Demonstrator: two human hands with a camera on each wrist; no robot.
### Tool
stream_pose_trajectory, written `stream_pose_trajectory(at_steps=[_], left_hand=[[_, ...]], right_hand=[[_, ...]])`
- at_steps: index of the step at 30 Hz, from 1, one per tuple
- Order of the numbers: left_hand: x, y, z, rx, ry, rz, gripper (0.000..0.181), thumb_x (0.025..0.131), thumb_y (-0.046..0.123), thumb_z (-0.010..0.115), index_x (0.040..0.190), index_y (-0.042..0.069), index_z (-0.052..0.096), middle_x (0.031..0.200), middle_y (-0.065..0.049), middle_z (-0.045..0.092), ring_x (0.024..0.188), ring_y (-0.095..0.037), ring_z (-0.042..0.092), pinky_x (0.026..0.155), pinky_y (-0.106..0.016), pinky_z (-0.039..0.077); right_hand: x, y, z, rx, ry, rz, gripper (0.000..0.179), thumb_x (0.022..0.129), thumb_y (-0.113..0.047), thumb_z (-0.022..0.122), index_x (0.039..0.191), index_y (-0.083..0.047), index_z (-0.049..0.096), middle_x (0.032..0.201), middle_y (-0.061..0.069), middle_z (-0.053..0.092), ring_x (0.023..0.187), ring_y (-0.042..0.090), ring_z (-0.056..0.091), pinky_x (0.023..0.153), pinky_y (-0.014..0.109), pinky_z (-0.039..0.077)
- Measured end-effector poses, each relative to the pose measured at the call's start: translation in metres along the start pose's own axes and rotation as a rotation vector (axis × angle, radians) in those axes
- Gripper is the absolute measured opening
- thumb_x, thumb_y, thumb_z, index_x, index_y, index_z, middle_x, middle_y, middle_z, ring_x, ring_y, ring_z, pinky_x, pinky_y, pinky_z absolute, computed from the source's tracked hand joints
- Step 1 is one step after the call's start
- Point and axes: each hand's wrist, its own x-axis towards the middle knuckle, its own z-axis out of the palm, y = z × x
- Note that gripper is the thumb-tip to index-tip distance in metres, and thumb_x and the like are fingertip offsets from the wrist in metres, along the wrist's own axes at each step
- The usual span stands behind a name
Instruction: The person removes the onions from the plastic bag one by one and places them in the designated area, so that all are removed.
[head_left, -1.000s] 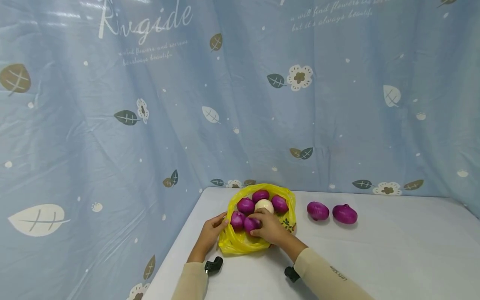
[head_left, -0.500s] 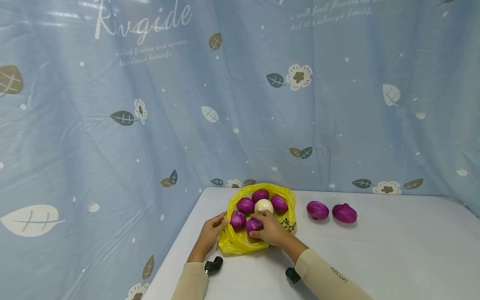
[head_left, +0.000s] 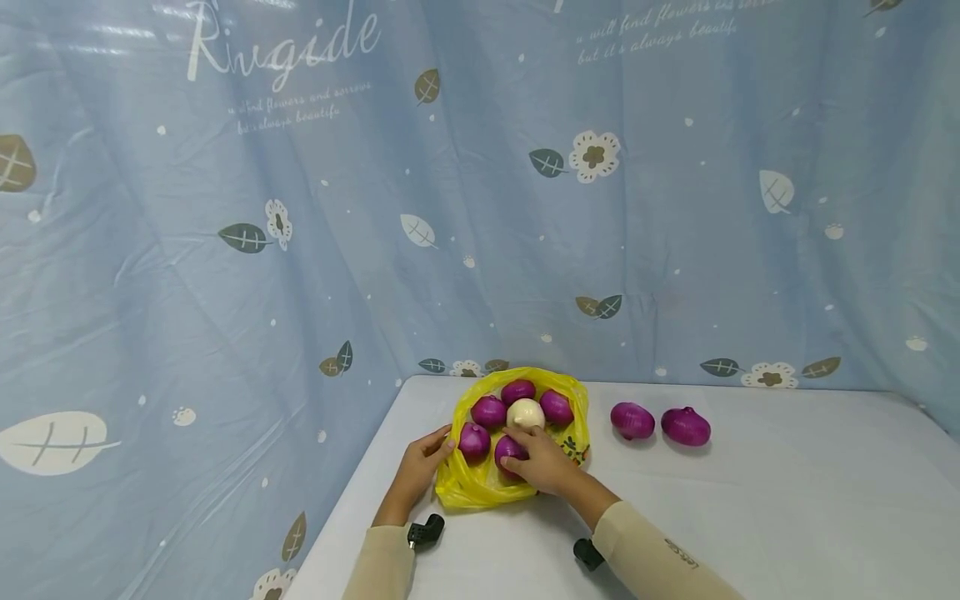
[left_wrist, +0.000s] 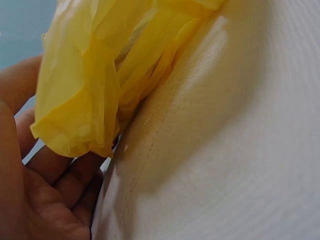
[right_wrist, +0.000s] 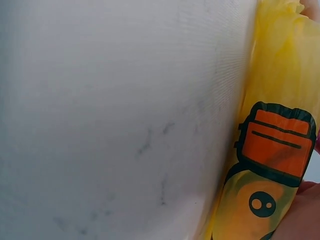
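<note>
A yellow plastic bag (head_left: 480, 497) lies with its mouth spread wide on the table. Several purple onions (head_left: 489, 412) and one white onion (head_left: 525, 413) sit inside it. My right hand (head_left: 550, 462) reaches over the near right rim and grips the nearest purple onion (head_left: 507, 455) between thumb and fingers. At the left rim, my left hand (head_left: 417, 468) holds the bag's edge. The left wrist view shows its fingers (left_wrist: 47, 162) around the crumpled yellow film. Printed bag side (right_wrist: 275, 145) fills the right of the right wrist view, hiding most of that hand.
Two purple onions (head_left: 632, 421) (head_left: 686, 427) lie on the white tabletop (head_left: 787, 492) to the right of the bag. A blue patterned curtain (head_left: 487, 208) hangs along the back and left edges of the table. Black wrist cameras (head_left: 426, 532) show below both hands.
The purple onion in my right hand has shifted slightly to the right inside the bag, away from the onion at its left. My left hand keeps its place at the rim.
</note>
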Motion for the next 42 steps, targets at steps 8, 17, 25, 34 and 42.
stream_pose_trajectory(at_steps=[8,17,25,34,42], left_hand=[[-0.001,-0.001,0.002,0.011,0.022,-0.005,0.048,0.096,0.035,0.062,0.138,0.013,0.057,0.138,-0.013,0.054,0.129,-0.032,0.047,0.105,-0.046,0.038],[-0.01,0.024,0.0,0.012,-0.005,0.003,0.044,0.098,0.023,0.06,0.138,0.004,0.055,0.136,-0.02,0.053,0.129,-0.038,0.046,0.104,-0.05,0.038],[0.002,-0.009,0.003,0.017,0.039,-0.006,0.048,0.096,0.036,0.062,0.138,0.013,0.057,0.138,-0.013,0.054,0.13,-0.033,0.046,0.105,-0.047,0.037],[0.003,-0.012,0.002,-0.001,0.028,-0.005,0.049,0.094,0.04,0.064,0.136,0.015,0.059,0.138,-0.01,0.054,0.13,-0.031,0.046,0.106,-0.046,0.037],[0.003,-0.013,0.002,-0.009,0.037,0.0,0.049,0.093,0.038,0.065,0.136,0.016,0.059,0.138,-0.01,0.055,0.13,-0.031,0.046,0.107,-0.047,0.036]], right_hand=[[0.0,0.002,0.0,0.054,0.019,-0.007,0.067,0.09,-0.046,0.066,0.145,-0.016,0.045,0.146,0.012,0.04,0.134,0.036,0.038,0.105,0.06,0.034],[-0.005,0.004,-0.006,0.133,0.035,0.015,0.069,0.086,-0.045,0.072,0.141,-0.015,0.044,0.133,0.009,0.053,0.123,0.031,0.05,0.102,0.052,0.042],[-0.009,0.011,-0.012,0.068,0.023,-0.029,0.072,0.085,-0.043,0.072,0.146,-0.015,0.045,0.145,0.018,0.04,0.128,0.038,0.044,0.103,0.058,0.038],[-0.013,0.012,-0.018,0.081,0.025,-0.02,0.069,0.084,-0.042,0.074,0.141,-0.01,0.05,0.136,0.015,0.049,0.118,0.033,0.052,0.097,0.051,0.046],[-0.014,0.014,-0.023,0.092,0.011,0.02,0.067,0.08,-0.04,0.079,0.133,-0.008,0.053,0.121,0.006,0.059,0.106,0.025,0.058,0.089,0.045,0.052]])
